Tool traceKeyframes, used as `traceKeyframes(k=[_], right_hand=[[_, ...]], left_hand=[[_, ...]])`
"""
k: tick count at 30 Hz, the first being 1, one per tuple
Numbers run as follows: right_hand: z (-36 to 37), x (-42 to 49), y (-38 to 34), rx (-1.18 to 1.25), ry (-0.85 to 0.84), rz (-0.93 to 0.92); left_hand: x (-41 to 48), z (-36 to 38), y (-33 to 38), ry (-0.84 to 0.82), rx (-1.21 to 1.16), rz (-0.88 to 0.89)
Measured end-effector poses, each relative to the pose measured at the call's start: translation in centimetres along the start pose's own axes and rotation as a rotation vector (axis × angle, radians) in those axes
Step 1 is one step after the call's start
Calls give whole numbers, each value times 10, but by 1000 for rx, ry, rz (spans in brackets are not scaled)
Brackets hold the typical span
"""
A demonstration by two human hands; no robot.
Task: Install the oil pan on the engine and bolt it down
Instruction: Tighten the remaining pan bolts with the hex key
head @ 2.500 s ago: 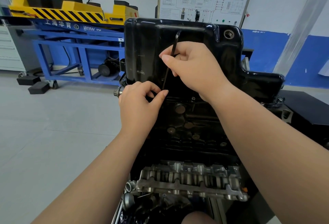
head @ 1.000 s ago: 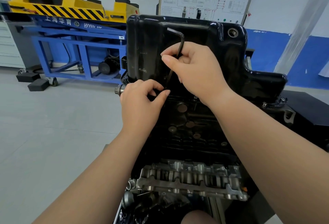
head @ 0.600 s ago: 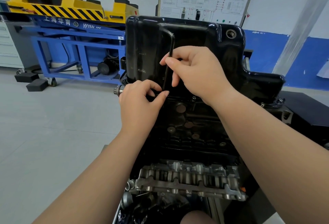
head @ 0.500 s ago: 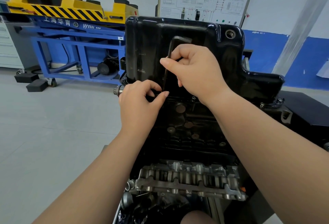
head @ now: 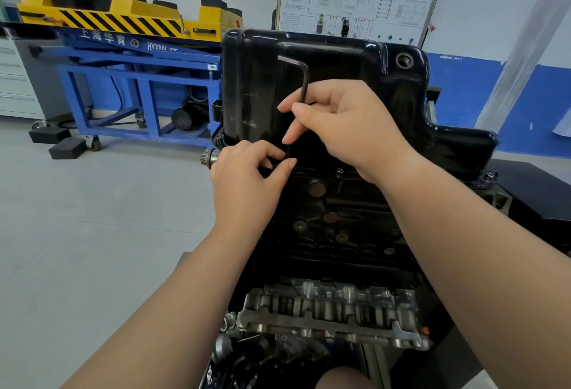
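Right hand [head: 346, 122] pinches hex key [head: 304, 79] shaft; left hand [head: 247, 178] fingers pinch its lower end at oil pan [head: 340, 57] flange. Risk: tilted key slips, rounds hidden bolt.

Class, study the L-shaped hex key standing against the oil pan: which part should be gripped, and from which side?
Probably the upright long shank of the hex key, pinched from the near right side, as the right hand does. The oil pan wall backs it, the short arm juts left on top, and the left hand holds its lower end.
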State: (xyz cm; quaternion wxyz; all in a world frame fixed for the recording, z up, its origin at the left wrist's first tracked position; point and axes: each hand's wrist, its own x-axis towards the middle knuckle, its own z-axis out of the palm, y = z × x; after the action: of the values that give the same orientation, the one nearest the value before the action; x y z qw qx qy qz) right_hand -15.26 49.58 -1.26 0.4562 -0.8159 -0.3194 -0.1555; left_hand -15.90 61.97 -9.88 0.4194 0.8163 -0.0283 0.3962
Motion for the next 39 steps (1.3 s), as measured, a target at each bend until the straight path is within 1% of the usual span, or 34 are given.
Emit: traceKeyframes(k=[4, 9, 11, 13, 19, 22, 25, 30, 33, 35, 39], right_hand=[[1, 0, 2, -64, 24, -39], [7, 2, 8, -105, 203, -37], [9, 3, 7, -114, 238, -21], [11, 3, 7, -125, 216, -17], [8, 2, 3, -56, 55, -56], [2, 3, -1, -83, -6, -65], [1, 3, 0, -102, 33, -82], [6, 7, 8, -131, 244, -48], [9, 7, 10, -150, 311, -28], [10, 5, 12, -130, 294, -12], [9, 1, 7, -53, 160, -34]], left_hand=[[-1, 1, 0, 12, 9, -5], [-2, 0, 3, 12, 2, -7], [-1, -1, 3, 8, 7, -8], [-1, 0, 2, 3, 20, -9], [0, 0, 1, 0, 28, -13], [1, 1, 1, 3, 29, -16], [0, 1, 1, 11, 29, -15], [-1, 0, 2, 9, 29, -15], [0, 0, 2, 0, 33, -15], [0, 0, 2, -2, 33, -18], [0, 0, 2, -3, 27, -25]])
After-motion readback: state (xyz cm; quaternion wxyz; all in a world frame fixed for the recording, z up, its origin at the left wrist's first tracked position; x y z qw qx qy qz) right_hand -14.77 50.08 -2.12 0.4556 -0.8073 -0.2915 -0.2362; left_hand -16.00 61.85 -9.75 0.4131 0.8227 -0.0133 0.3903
